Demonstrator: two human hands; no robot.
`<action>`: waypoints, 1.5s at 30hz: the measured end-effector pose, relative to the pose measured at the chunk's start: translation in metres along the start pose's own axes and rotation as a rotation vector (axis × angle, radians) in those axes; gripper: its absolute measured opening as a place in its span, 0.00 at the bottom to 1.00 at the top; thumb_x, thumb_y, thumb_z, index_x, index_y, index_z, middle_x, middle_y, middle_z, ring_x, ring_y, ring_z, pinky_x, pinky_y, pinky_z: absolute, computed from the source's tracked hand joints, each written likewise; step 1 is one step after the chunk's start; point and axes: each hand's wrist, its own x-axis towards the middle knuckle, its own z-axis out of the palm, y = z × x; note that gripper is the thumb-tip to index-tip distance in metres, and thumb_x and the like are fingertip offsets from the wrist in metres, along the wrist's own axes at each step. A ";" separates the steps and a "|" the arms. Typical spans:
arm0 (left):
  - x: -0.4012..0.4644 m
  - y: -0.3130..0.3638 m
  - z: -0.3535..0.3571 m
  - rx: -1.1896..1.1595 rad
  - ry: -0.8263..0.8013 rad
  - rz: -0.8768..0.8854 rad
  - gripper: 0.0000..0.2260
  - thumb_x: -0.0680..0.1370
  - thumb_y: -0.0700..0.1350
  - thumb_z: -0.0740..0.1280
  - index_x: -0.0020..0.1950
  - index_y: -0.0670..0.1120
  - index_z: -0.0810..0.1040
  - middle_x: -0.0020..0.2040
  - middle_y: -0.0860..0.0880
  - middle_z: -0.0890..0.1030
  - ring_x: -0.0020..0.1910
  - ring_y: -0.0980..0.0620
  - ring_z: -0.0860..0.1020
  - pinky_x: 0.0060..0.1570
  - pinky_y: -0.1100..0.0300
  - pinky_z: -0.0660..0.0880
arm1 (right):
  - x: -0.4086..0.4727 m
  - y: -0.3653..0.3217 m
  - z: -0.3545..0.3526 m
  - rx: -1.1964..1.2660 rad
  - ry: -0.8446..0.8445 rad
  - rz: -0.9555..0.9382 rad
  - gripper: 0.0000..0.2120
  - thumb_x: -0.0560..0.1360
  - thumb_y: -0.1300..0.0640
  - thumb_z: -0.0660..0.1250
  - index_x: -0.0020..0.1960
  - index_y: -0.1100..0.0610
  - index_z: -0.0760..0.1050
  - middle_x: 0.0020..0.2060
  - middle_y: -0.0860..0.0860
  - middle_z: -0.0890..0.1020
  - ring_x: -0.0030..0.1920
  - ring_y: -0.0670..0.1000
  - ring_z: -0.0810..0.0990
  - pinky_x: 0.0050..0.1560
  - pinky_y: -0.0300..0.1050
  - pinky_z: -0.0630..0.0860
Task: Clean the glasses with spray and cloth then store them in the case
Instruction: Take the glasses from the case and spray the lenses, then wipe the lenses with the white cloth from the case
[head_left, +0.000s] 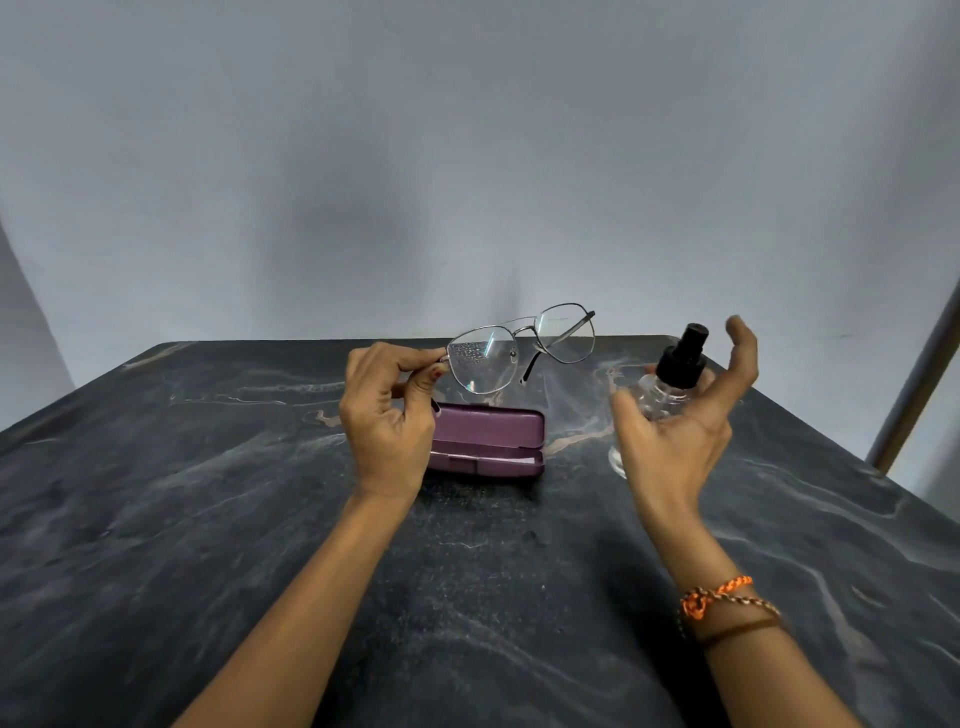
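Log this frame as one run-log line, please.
step: spraying | left hand: holds glasses, droplets on one lens | right hand: holds spray bottle | case: on table | cloth: not seen

Marble table (208, 519) (purple case (488, 441) atop)

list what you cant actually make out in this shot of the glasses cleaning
- Head view: no cloth shows anywhere; whether one sits inside the shut purple case cannot be told.
- Left temple of the glasses: hidden in the left hand.
- Lower body of the spray bottle: covered by the right hand, so its liquid level is unclear.
- Right lens: too faint to tell whether it carries droplets like the left one.
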 end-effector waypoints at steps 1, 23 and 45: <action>0.000 -0.001 0.000 -0.007 0.006 -0.013 0.04 0.72 0.41 0.68 0.45 0.46 0.76 0.37 0.64 0.75 0.41 0.62 0.71 0.35 0.70 0.70 | 0.002 0.005 -0.001 0.003 0.003 0.026 0.39 0.65 0.64 0.66 0.69 0.45 0.53 0.40 0.51 0.79 0.33 0.48 0.77 0.39 0.39 0.74; 0.003 0.001 -0.002 -0.042 0.052 -0.079 0.08 0.72 0.42 0.68 0.44 0.56 0.75 0.39 0.68 0.77 0.40 0.42 0.73 0.35 0.49 0.75 | 0.006 0.038 0.000 -0.321 -0.123 0.091 0.39 0.65 0.64 0.70 0.70 0.54 0.56 0.59 0.58 0.76 0.47 0.50 0.72 0.55 0.59 0.73; 0.024 -0.044 -0.046 0.081 0.293 -0.094 0.03 0.72 0.37 0.66 0.45 0.43 0.76 0.36 0.64 0.77 0.40 0.54 0.73 0.41 0.71 0.69 | -0.013 0.007 0.010 -0.345 -0.336 -0.364 0.11 0.71 0.56 0.65 0.49 0.61 0.78 0.46 0.58 0.79 0.46 0.52 0.74 0.43 0.48 0.70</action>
